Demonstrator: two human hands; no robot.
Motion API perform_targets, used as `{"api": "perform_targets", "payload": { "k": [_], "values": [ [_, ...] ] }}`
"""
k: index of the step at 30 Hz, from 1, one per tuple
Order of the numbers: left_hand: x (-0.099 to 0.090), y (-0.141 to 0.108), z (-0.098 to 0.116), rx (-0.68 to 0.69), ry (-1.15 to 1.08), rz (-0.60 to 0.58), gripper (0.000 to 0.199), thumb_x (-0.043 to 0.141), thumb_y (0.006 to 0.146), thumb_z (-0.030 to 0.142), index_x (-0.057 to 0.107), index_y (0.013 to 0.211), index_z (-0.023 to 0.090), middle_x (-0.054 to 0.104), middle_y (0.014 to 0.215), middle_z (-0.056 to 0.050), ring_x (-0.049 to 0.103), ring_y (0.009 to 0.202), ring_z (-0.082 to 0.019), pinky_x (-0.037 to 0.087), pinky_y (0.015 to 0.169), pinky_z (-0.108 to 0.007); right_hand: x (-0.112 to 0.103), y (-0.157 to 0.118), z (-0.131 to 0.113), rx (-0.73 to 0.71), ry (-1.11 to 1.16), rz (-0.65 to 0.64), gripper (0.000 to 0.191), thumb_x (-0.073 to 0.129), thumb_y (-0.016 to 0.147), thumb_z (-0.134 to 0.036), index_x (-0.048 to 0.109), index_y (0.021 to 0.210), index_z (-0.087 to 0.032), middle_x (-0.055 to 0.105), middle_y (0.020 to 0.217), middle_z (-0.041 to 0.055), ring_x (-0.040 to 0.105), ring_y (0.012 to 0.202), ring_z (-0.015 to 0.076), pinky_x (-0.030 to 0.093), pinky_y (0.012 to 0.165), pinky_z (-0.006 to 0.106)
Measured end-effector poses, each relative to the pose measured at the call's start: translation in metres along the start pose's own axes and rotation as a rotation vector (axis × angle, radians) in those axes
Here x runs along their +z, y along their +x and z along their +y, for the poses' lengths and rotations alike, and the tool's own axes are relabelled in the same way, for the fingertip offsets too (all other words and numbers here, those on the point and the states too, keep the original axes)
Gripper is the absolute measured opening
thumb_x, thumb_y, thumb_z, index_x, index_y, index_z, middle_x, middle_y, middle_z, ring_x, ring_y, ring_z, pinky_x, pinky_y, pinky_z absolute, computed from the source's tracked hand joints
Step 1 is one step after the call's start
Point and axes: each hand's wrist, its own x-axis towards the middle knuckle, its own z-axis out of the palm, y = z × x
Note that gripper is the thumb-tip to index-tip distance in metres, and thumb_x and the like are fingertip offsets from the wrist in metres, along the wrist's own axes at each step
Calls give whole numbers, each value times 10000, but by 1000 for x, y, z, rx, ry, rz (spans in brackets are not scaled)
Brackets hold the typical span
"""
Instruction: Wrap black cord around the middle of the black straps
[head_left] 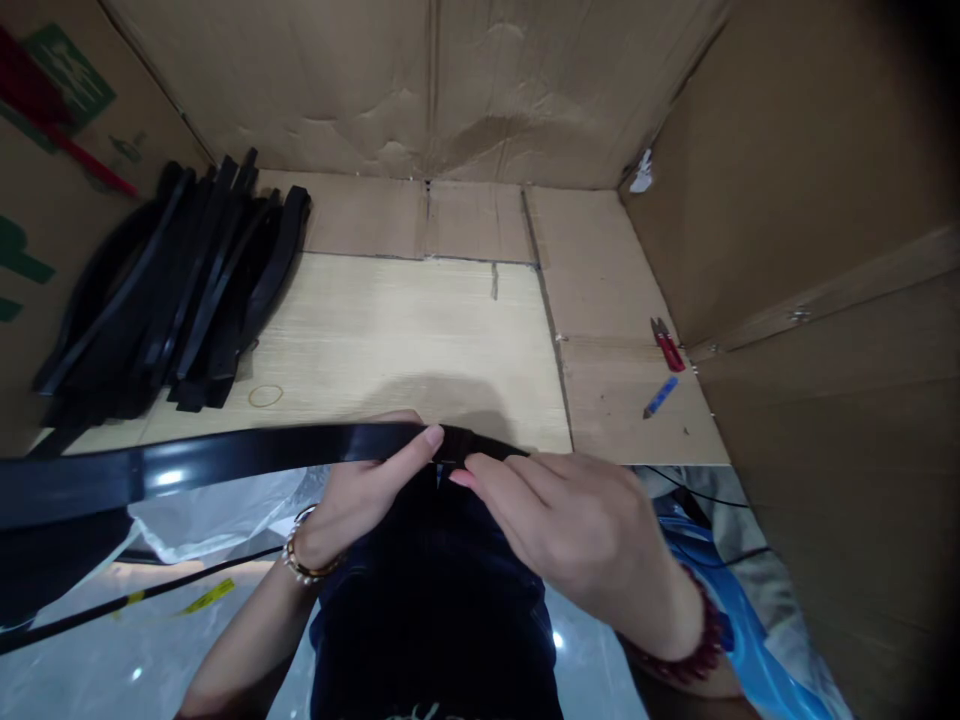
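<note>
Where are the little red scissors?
In the head view, the red thread snips lie on the cardboard at the right side of the bench, just above a small blue tool and near the cardboard wall.

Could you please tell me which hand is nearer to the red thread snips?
Right. The right hand lies below and left of the snips; the left hand is farther left.
</note>
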Motion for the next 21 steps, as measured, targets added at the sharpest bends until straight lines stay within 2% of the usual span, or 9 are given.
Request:
{"api": "perform_targets", "payload": {
  "k": [2, 4, 7, 9, 12, 15, 18, 21],
  "values": [
    [-6, -3, 7, -73, 18, -132, 329, 664, 845, 354, 529, 589, 197, 433, 589, 43, 418, 569, -102, 362, 547, -224, -11, 5, 15, -105, 27, -83, 326, 534, 967, -209, 623, 655, -183, 506, 479, -38, 470, 410, 120, 276, 418, 307],
    [-12, -4, 13, -110, 2, -214, 279, 676, 831, 353, 568, 624, 201, 455, 613, 38, 432, 589, -105, 364, 553, -223, -16, 13, 32, -195, 91, -149, 359, 503, 981, -231, 610, 641, -190, 520, 481, -36, 453, 406, 114, 231, 420, 300],
    [-17, -6, 16, -139, -63, -352, 269, 688, 812, 359, 610, 613, 195, 468, 587, 30, 432, 567, -104, 349, 525, -223, -16, 26, 55, -297, 226, -214, 349, 466, 1005, -283, 656, 721, -212, 598, 530, -46, 490, 436, 97, 221, 437, 286],
    [-17, -7, 12, -184, -147, -403, 275, 712, 780, 403, 642, 618, 192, 468, 544, 30, 416, 517, -98, 322, 478, -220, -9, 32, 66, -327, 361, -207, 274, 488, 1000, -275, 693, 821, -238, 676, 620, -66, 567, 509, 81, 268, 453, 263],
    [-14, -13, 5, -241, -338, -322, 289, 775, 685, 478, 712, 722, 199, 501, 513, 29, 412, 461, -92, 300, 425, -207, 8, 38, 72, -319, 591, -146, 182, 558, 971, -261, 714, 883, -227, 736, 714, -72, 646, 599, 67, 365, 501, 218],
    [-7, -17, 6, -228, -535, -244, 290, 809, 649, 460, 702, 680, 192, 356, 412, 77, 308, 396, -60, 278, 401, -185, 33, 37, 65, -267, 816, -57, 199, 583, 957, -267, 731, 845, -194, 739, 682, -46, 666, 584, 61, 418, 512, 176],
    [2, -16, 12, -223, -717, -147, 289, 817, 658, 420, 654, 623, 183, 192, 391, 117, 175, 371, -32, 231, 380, -164, 59, 30, 51, -164, 989, 112, 243, 578, 958, -278, 724, 817, -145, 730, 656, -3, 660, 550, 61, 439, 498, 148],
    [8, -8, 13, -210, -779, 1, 402, 807, 671, 393, 521, 496, 170, 195, 399, 108, 170, 377, -31, 200, 368, -168, 76, 16, 31, -10, 1050, 135, 308, 498, 988, -309, 707, 850, -128, 716, 676, 17, 646, 557, 77, 466, 508, 167]
  ]
}}
